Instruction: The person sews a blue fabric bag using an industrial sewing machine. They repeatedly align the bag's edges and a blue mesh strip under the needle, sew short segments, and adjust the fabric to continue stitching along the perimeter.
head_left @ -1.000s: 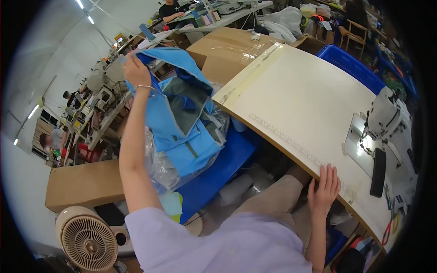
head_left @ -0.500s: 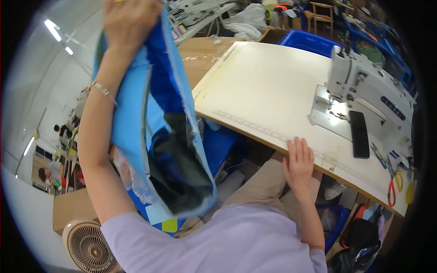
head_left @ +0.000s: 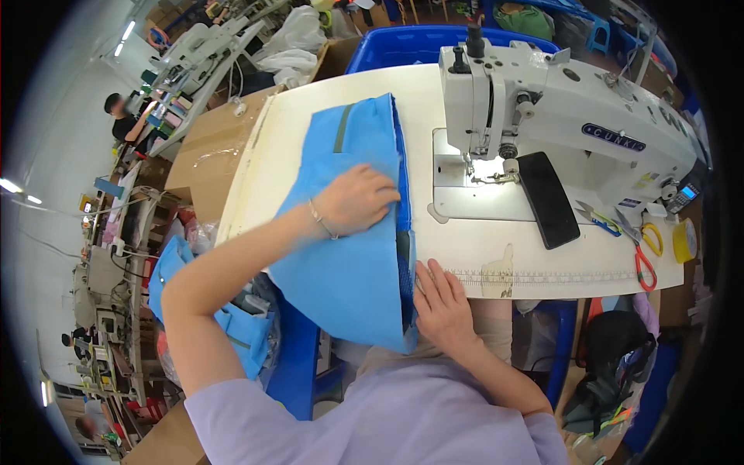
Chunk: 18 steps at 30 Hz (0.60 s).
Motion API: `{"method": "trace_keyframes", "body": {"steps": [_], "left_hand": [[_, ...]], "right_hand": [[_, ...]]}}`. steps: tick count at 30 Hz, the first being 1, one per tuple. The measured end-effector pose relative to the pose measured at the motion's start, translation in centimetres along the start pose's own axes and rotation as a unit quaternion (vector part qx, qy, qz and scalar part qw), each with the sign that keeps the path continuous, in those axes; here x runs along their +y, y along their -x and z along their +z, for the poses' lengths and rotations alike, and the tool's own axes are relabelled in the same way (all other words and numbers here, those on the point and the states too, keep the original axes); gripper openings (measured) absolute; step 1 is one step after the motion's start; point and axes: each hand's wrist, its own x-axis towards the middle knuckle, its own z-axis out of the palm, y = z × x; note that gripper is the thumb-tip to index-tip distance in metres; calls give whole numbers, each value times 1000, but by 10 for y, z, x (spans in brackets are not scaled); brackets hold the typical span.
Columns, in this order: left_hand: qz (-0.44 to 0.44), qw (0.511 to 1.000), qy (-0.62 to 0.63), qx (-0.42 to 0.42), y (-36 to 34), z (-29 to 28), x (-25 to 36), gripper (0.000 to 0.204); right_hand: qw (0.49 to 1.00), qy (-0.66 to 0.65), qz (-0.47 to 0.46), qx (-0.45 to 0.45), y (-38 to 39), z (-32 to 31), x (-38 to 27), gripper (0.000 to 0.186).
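Observation:
A light-blue fabric bag piece (head_left: 333, 263) with a dark-blue and mesh edge lies on the white sewing table (head_left: 256, 186), its lower part overhanging the front. My left hand (head_left: 356, 198) rests on it with fingers curled at its right edge. My right hand (head_left: 442, 306) lies at the table's front edge beside the bag, fingers stretched out. Right of the bag stands a white sewing machine (head_left: 573, 116), with a black phone (head_left: 547, 200) near its needle plate, and scissors (head_left: 645, 263) and a yellow tape roll (head_left: 683, 240) farther right.
Behind the table are a blue bin (head_left: 380, 50) and cardboard (head_left: 201, 147). More blue bag pieces (head_left: 244, 337) sit at left above blue plastic (head_left: 298, 325). A co-worker (head_left: 120, 120) is at the far left bench; a black backpack (head_left: 612, 356) lies lower right.
My left hand has brought the blue piece from the left pile onto the table and down. The view has turned toward the machine; my right hand is now beside the piece.

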Motion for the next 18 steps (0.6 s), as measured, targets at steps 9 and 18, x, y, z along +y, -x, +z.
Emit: {"method": "trace_keyframes", "body": {"steps": [9, 18], "left_hand": [[-42, 992, 55, 110, 14, 34, -21, 43], [0, 989, 113, 93, -42, 48, -28, 46]], "right_hand": [[999, -31, 17, -24, -7, -3, -4, 45], [989, -141, 42, -11, -44, -43, 35, 58]]}}
